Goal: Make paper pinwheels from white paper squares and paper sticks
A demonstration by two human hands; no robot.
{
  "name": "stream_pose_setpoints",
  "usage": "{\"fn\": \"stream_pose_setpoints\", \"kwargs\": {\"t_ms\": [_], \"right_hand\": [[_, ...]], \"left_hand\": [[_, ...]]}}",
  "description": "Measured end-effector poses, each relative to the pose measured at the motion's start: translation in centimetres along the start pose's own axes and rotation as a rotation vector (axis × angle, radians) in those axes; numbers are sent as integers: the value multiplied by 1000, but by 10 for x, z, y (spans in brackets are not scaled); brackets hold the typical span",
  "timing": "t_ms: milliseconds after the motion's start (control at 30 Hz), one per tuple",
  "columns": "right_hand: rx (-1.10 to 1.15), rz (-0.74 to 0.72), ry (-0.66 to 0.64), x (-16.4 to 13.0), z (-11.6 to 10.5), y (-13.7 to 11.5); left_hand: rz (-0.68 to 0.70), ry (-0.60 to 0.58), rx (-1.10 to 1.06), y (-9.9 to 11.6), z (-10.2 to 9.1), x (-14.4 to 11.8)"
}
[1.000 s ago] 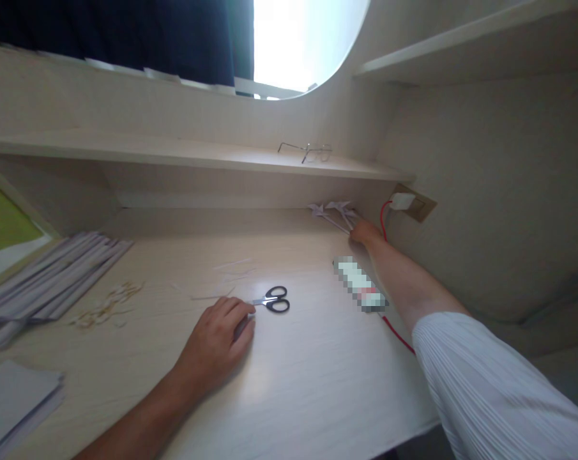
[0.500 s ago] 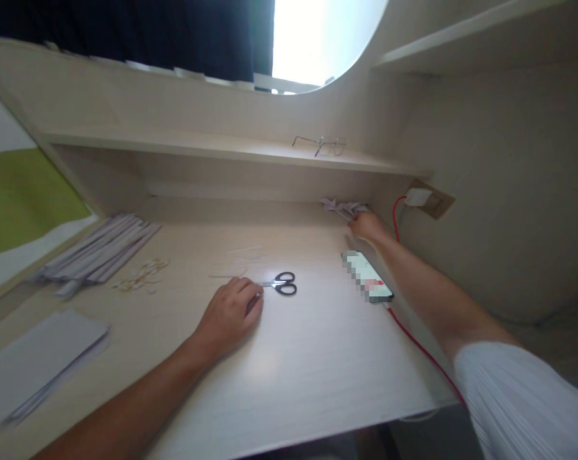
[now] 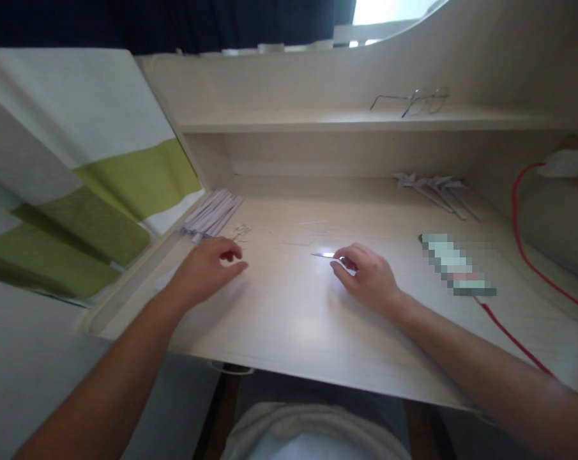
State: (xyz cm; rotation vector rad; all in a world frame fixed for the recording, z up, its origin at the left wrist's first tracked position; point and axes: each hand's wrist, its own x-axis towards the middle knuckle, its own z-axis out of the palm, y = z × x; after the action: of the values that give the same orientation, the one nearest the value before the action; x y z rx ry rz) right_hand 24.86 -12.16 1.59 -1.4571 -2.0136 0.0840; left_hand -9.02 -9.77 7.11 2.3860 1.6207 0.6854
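Observation:
My left hand (image 3: 206, 267) hovers over the left part of the desk, thumb and fingers apart, with nothing in it. Partly hidden under it are white paper sheets (image 3: 167, 279). Just beyond its fingers lies a pile of small pale pieces (image 3: 241, 232). My right hand (image 3: 368, 273) is over the scissors, with a gap between thumb and curled fingers. Only the scissors' blades (image 3: 323, 255) show, pointing left; the dark handles are mostly hidden by the hand. Thin pale strips (image 3: 298, 243) lie beyond the blades.
Rolled paper sticks (image 3: 214, 212) lie at the back left. Paper pinwheels on sticks (image 3: 435, 188) rest at the back right. A phone (image 3: 454, 265) with a red cable (image 3: 513, 338) lies to the right. Glasses (image 3: 416, 102) sit on the shelf (image 3: 293, 121). A curtain (image 3: 145, 179) hangs at left.
My right hand has left the pinwheels at the back right and come to the scissors. My left hand has moved left, away from the scissors, and opened. The view has turned left.

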Motion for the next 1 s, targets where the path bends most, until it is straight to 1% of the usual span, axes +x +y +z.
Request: {"fn": "stream_pose_setpoints", "kwargs": {"t_ms": [33,100,167,267,367,467,600,767,867,1000], "right_hand": [[14,-14,15,-2,2,-1],[48,-39,41,-5,4,0],[76,-48,52,-8,4,0],[98,-28,69,-15,4,-1],[118,-4,73,-21,4,-4],[144,-3,58,-23,6,-6],[168,-8,51,-24,6,-8],[196,-1,10,-26,5,-12],[188,0,-20,-27,5,-12],[198,4,-80,-28,6,-11]], "left_hand": [[-59,-53,51,-16,-11,-5],[-138,-123,103,-45,-23,-13],[-194,-184,120,-66,-24,-21],[-235,-225,74,-82,-16,-27],[-264,-222,-34,-85,-13,-28],[-300,-224,-92,-81,-17,-27],[-320,-211,-112,-76,-24,-27],[-318,-222,-109,-79,-23,-28],[-326,-206,-129,-81,-23,-31],[-299,-166,-113,-79,-24,-38]]}}
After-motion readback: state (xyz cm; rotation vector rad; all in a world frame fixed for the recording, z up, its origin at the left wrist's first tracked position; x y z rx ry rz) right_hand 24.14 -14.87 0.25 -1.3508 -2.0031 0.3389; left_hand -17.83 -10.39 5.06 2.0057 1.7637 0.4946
